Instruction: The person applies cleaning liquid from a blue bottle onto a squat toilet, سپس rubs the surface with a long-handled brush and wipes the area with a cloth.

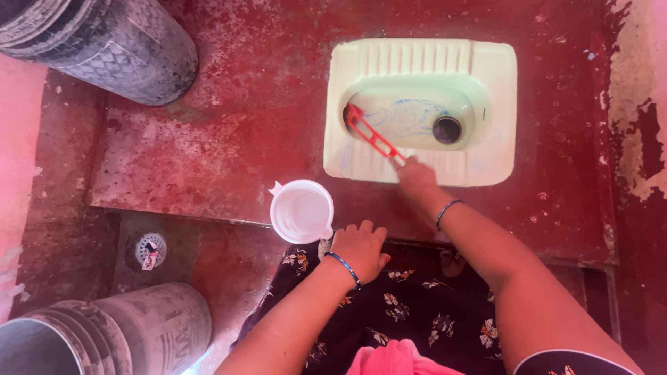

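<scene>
The red toilet brush point(369, 136) lies slanted inside the bowl of the pale green squat toilet pan point(495, 76), its head low at the left side of the basin and its handle rising toward the near rim. Blue cleaning liquid is streaked across the basin between the brush head and the dark drain hole point(447, 129), which sits to the right of the brush. The right hand point(415, 176) is closed around the end of the brush handle, just over the ribbed near footrest of the pan; a dark bangle sits on that wrist.

The left hand point(359, 248) is wrapped around the handle of a white plastic mug point(301, 211), which stands upright on the red floor just in front of the pan's left corner. Whether the mug holds water cannot be told. This wrist carries a blue bangle. Both forearms extend over a dark floral garment point(417, 316) at the bottom of the view.

The pan is set into a raised platform of worn red cement floor point(229, 139). A round floor drain point(150, 249) lies on the lower level to the left. One grey bucket point(118, 45) stands at the upper left, another grey bucket point(118, 333) at the lower left. Peeling wall plaster point(636, 104) shows at the right edge.
</scene>
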